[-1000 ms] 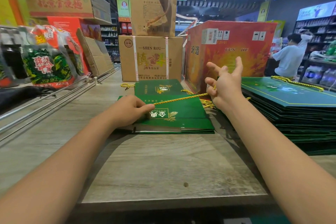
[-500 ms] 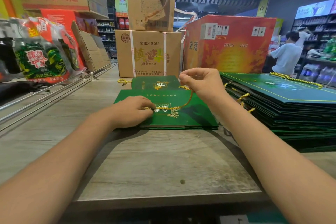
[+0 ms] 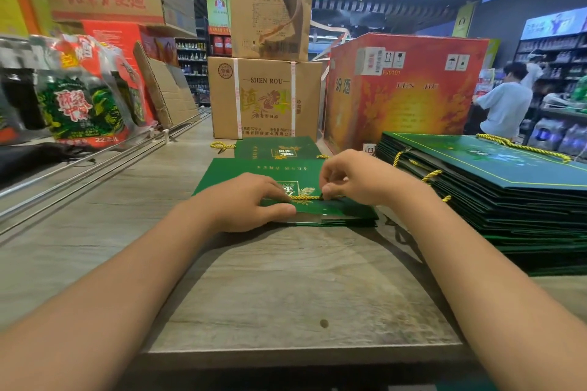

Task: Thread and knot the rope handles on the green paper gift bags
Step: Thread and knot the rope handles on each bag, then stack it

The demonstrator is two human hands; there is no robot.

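Note:
A flat green paper gift bag with gold print lies on the wooden table in front of me. A short length of gold rope runs across its near edge between my hands. My left hand grips the bag's near edge, thumb under and fingers curled on top, at the rope's left end. My right hand pinches the rope's right end against the bag. A second green bag lies just behind, with a gold rope loop at its left.
A tall stack of flat green bags with gold ropes fills the table's right side. Brown cartons and a red carton stand behind the bags. Packaged goods and metal rails line the left. A person in white stands far right.
My right hand, raised and pulling the rope taut to the right a second ago, has come down to the bag's near edge. The rope shows now as a short straight stretch. My left hand stayed put.

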